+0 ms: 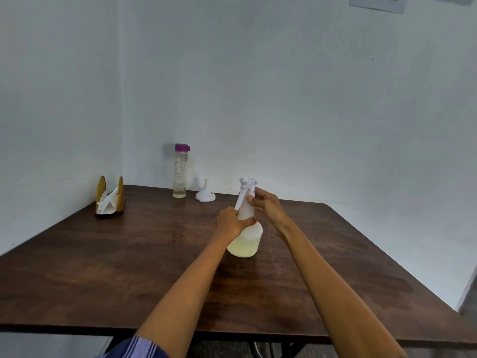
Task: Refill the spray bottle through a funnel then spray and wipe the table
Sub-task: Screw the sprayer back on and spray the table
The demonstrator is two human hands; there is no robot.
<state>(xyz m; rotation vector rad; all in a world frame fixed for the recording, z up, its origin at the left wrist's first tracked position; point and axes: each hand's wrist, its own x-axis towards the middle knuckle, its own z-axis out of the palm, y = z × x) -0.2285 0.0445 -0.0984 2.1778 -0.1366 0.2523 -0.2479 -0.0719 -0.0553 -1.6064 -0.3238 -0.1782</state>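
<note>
I read this as a plain eating corner, perhaps a small canteen: beyond my fingers (254,201), a dark wooden table (129,267) pushed into bare white walls (284,86), a wooden napkin holder (109,197) far left of them, a printed notice (378,2) high above.

Upright white spray bottle (245,236), part-full of yellowish liquid, on table (129,267).

Bare forearms and hands (232,222); blue-and-white striped garment (134,348) below.
</note>
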